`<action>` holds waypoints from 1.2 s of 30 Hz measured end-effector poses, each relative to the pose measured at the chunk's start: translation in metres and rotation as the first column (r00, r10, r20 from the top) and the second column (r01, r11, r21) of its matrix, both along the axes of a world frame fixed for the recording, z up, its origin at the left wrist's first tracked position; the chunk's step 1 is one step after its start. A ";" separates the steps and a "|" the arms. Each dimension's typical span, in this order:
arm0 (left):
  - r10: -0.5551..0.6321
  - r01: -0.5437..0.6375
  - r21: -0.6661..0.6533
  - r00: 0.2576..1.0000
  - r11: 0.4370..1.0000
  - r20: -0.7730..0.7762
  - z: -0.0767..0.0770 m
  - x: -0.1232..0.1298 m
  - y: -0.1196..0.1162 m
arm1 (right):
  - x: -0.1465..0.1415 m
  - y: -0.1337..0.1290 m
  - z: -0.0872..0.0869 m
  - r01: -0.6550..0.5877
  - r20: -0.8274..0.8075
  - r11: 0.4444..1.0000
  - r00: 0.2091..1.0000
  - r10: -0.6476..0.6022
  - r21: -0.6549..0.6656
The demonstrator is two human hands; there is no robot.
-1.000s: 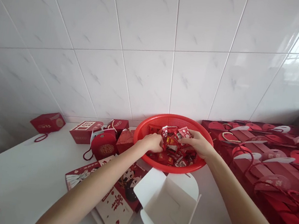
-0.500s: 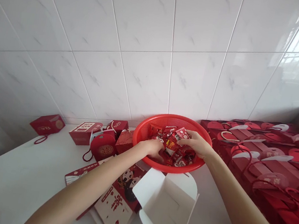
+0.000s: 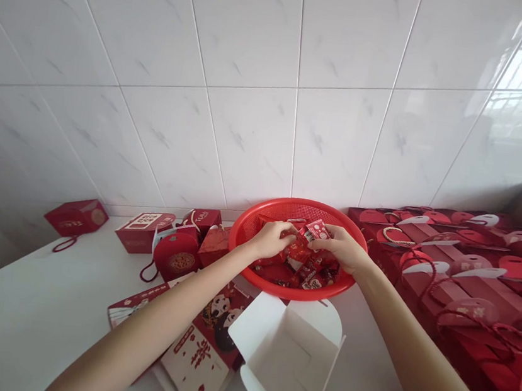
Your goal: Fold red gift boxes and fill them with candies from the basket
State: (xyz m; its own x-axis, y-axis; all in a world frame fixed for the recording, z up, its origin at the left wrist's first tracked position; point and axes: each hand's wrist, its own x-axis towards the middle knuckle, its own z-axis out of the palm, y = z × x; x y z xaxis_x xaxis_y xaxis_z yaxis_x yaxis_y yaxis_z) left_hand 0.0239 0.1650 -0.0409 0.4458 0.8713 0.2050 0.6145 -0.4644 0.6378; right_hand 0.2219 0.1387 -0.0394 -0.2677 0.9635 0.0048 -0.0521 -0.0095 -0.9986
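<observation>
A red plastic basket (image 3: 294, 293) with mesh sides holds several red wrapped candies (image 3: 312, 282). My right hand (image 3: 344, 250) is closed on a small red-and-white candy packet (image 3: 318, 229) above the pile. Over the basket's left half is my left hand (image 3: 274, 240), its fingers curled into a pinch beside that packet. Whatever it grips is hidden by the fingers. Just in front of the basket stands an open white box (image 3: 290, 367), flaps spread, with its bare inside showing.
Rows of red gift boxes (image 3: 462, 296) with cord handles fill the right side. Small red boxes (image 3: 142, 232) stand left of the basket, against the tiled wall (image 3: 248, 143). Flattened printed cartons (image 3: 197, 365) lie under my left forearm on the white table (image 3: 37, 314).
My left hand has risen from the candies at the basket's lower left and moved right, closer to my right hand. My right hand still holds the packet in nearly the same place.
</observation>
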 end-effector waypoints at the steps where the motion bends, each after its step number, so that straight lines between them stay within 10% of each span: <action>1: 0.006 -0.006 -0.007 0.999 1.000 0.044 0.000 0.000 0.002 | 0.000 0.000 0.001 0.000 -0.002 1.000 1.000 0.000 -0.006; 26: 0.083 0.075 -0.278 0.852 0.958 0.516 0.005 0.000 -0.003 | -0.002 -0.006 0.010 -0.006 -0.079 0.999 0.997 0.003 -0.041; 36: 0.078 -0.037 -0.104 0.902 0.994 0.425 -0.001 -0.006 0.003 | -0.004 -0.014 0.025 -0.141 -0.101 0.989 0.984 0.144 0.034</action>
State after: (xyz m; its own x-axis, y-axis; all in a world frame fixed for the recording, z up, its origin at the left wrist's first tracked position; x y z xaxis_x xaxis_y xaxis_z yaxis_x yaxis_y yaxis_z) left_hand 0.0178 0.1684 -0.0419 0.2817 0.9169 0.2828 0.2969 -0.3636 0.8830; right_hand 0.2182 0.1243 -0.0147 -0.3987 0.9148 0.0648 -0.1546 0.0026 -0.9880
